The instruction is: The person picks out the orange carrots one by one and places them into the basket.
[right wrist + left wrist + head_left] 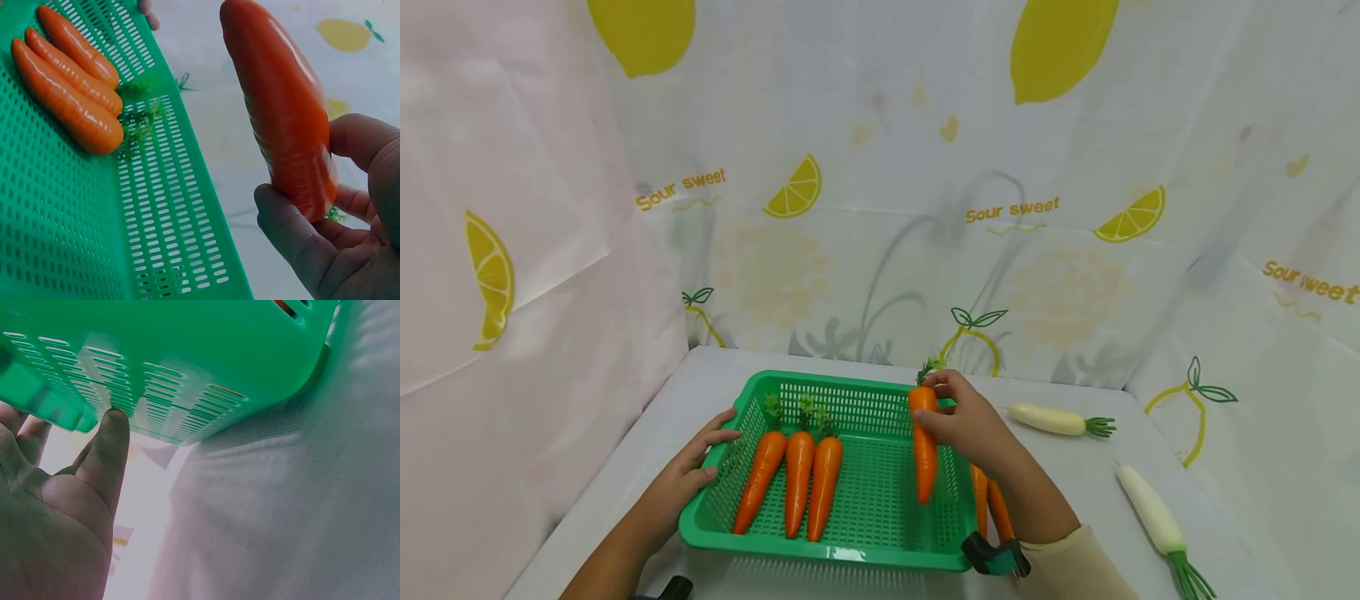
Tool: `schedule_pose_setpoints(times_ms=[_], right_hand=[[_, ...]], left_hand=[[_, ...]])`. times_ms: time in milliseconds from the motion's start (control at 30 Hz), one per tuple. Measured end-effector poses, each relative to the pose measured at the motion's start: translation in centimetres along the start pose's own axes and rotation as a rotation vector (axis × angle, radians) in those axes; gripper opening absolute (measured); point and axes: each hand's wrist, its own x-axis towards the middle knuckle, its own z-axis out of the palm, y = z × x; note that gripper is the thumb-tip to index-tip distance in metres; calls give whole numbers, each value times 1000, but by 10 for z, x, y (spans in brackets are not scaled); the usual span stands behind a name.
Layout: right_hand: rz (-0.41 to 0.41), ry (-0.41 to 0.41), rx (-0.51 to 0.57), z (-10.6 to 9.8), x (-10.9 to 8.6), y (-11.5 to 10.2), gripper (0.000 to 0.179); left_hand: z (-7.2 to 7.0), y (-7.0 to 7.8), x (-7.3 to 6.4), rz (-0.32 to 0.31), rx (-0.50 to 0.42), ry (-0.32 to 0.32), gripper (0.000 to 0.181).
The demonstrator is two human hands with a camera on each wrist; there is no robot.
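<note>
In the head view my right hand (962, 417) pinches an orange carrot (924, 450) near its leafy top, over the right part of a green basket (820, 558). The held carrot (278, 106) hangs tip down in the head view. Three more carrots (798, 483) lie side by side in the left of the basket, green tops toward the back. My left hand (673, 487) grips the basket's left rim. Its thumb (109, 450) presses against the slotted outer wall in the left wrist view, while the other fingers reach over the rim.
Beyond the basket's right side, carrots (1000, 510) lie on the white table (1075, 500), partly hidden by my right forearm. Two white radishes with green stems lie farther right, one at the back (1048, 419) and one nearer (1152, 508). A lemon-print cloth (880, 250) walls in the table.
</note>
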Motion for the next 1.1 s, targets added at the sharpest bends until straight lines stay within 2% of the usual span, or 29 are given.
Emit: schedule_pose_setpoints(times_ms=[333, 567, 900, 1100], right_hand=[[-1, -32, 20, 10, 9, -4, 44], [2, -39, -28, 13, 14, -4, 46], [0, -93, -75, 21, 29, -9, 46], [-17, -108, -147, 30, 33, -11, 44]], left_hand=[[0, 2, 0, -15, 13, -6, 44], [-2, 0, -1, 5, -5, -16, 41], [-3, 0, -1, 1, -7, -8, 40], [-1, 0, -1, -5, -16, -16, 40]])
